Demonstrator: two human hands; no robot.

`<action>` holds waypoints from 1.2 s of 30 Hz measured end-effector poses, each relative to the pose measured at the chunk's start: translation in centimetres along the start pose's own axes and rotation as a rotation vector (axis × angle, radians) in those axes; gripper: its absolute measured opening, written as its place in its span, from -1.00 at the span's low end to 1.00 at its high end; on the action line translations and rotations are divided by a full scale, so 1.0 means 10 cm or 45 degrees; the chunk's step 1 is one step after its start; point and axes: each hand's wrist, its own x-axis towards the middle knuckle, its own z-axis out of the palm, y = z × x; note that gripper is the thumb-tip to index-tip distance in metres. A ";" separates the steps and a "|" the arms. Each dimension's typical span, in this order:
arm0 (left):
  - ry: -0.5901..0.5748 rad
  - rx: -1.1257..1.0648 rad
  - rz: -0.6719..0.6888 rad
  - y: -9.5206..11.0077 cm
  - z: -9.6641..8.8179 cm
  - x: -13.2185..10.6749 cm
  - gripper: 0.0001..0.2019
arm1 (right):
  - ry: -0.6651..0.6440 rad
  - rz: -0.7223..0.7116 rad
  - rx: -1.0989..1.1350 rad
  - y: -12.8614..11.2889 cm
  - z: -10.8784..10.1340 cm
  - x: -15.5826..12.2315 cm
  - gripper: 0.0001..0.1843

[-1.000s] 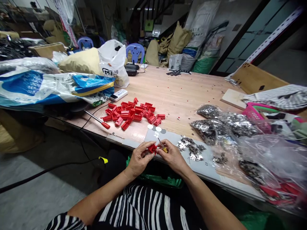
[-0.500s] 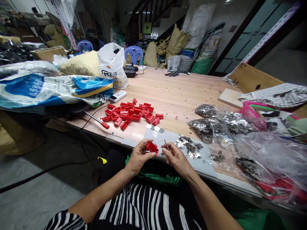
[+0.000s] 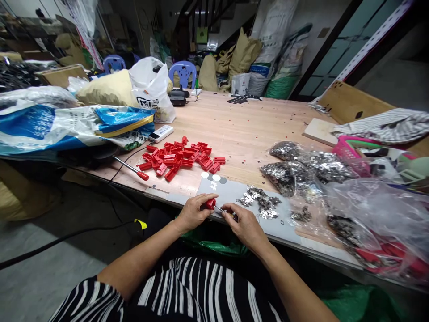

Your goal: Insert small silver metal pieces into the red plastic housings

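Near the table's front edge my left hand (image 3: 193, 214) is closed around a small red plastic part (image 3: 210, 204), which its fingers partly cover. My right hand (image 3: 241, 221) grips a small screwdriver (image 3: 220, 209), and most of its handle is hidden by the fingers. The thin metal shaft points left and its tip meets the red part. On the grey sheet (image 3: 231, 188) just beyond my hands lie many small silvery metal pieces (image 3: 259, 201). A pile of similar red parts (image 3: 177, 158) sits farther left on the table.
A red-handled metal rod (image 3: 131, 168) sticks out at the left table edge. Blue and white sacks (image 3: 50, 125) and a white plastic bag (image 3: 152, 89) stand at left. Clear bags of metal pieces (image 3: 284, 176) and a pink basket (image 3: 350, 150) crowd the right side.
The screwdriver has swung from pointing upward to pointing left, its tip now at the red part. My left hand has turned the red part, and the view has shifted slightly.
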 end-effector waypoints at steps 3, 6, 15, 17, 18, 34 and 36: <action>-0.044 0.072 0.053 -0.04 -0.01 0.03 -0.54 | -0.005 -0.050 -0.027 0.03 0.02 0.01 -0.81; -0.087 0.081 0.030 -0.05 -0.03 0.06 -0.55 | -0.020 -0.080 -0.046 0.06 0.04 0.02 -0.80; -0.112 -0.006 -0.037 -0.03 -0.08 0.10 -0.53 | -0.058 -0.075 -0.113 0.06 0.07 0.01 -0.81; -0.106 -0.030 -0.036 -0.03 -0.08 0.10 -0.53 | -0.059 -0.074 -0.103 0.07 0.07 0.00 -0.81; -0.103 -0.041 -0.036 -0.03 -0.08 0.10 -0.54 | -0.057 -0.073 -0.096 0.08 0.07 0.00 -0.81; -0.073 -0.049 -0.046 -0.05 -0.04 0.10 -0.60 | -0.010 -0.023 -0.214 -0.02 0.15 -0.03 -0.80; -0.057 -0.058 -0.036 -0.07 -0.02 0.09 -0.61 | 0.018 -0.011 -0.276 -0.06 0.20 -0.04 -0.78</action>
